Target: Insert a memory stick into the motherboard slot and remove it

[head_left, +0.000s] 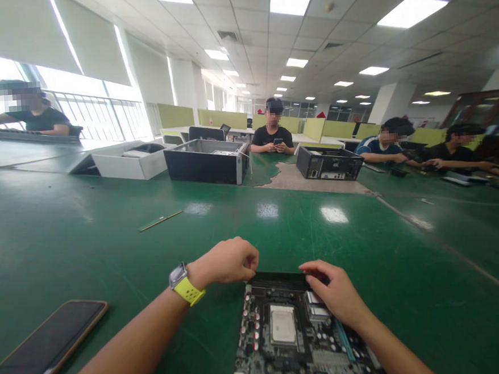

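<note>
A dark motherboard [300,334] lies on the green table, its lower part cut off by the frame edge. A pale square processor [282,325] sits on it, with a silver heatsink [316,307] to the right. Long dark slots [277,283] run along its far edge. My left hand [233,260], with a watch on the wrist, is closed at the far left corner; what its fingertips pinch is hidden. My right hand [334,289] is over the far right corner, thumb and forefinger a little apart near the slots' right end, nothing visible between them.
A phone [51,349] lies at the lower left. Beyond my hands is a thin stick [161,221]. Farther back stand a white case [130,164], a black open case [205,166] and another case [330,163]. Several people sit around the table, one holding a phone.
</note>
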The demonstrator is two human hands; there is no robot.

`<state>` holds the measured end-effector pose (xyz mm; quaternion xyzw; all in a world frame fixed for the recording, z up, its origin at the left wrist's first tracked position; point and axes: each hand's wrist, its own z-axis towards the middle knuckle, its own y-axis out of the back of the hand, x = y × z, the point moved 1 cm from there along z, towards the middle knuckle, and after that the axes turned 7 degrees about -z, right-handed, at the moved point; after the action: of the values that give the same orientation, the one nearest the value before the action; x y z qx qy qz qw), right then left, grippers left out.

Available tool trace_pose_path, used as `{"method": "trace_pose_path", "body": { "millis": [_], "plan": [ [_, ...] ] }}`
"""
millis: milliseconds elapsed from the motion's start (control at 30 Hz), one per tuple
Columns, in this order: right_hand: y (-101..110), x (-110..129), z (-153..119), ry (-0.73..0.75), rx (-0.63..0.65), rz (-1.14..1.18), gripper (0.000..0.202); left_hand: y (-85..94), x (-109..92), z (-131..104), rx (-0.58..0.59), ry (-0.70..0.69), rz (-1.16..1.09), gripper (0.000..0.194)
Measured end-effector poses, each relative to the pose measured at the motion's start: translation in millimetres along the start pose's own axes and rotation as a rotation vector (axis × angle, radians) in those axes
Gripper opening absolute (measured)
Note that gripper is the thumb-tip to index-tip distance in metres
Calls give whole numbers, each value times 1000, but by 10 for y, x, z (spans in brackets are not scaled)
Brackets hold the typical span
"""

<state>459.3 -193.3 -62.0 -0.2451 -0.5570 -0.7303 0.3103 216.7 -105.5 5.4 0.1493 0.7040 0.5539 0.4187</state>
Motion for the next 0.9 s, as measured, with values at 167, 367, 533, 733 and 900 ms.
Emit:
{"method": "trace_pose_path", "body": {
  "millis": [167, 367, 533, 733, 900],
  "plan": [
    [5, 7, -2, 5, -4, -1, 23, 7, -13, -6, 1, -5, 3, 7],
    [-1, 5, 7, 16, -9, -5, 23, 6, -12, -13, 13, -8, 6, 6],
    [-2, -10, 13, 19, -7, -13, 23, 5, -29, -18, 16, -11, 15, 6],
    [-13, 0, 0, 17, -7, -7, 22, 7, -35, -19, 33, 14, 37, 5],
    [52, -25, 21, 10, -100, 61, 22, 34, -178, -42, -81, -19, 86, 18]
  ]
}}
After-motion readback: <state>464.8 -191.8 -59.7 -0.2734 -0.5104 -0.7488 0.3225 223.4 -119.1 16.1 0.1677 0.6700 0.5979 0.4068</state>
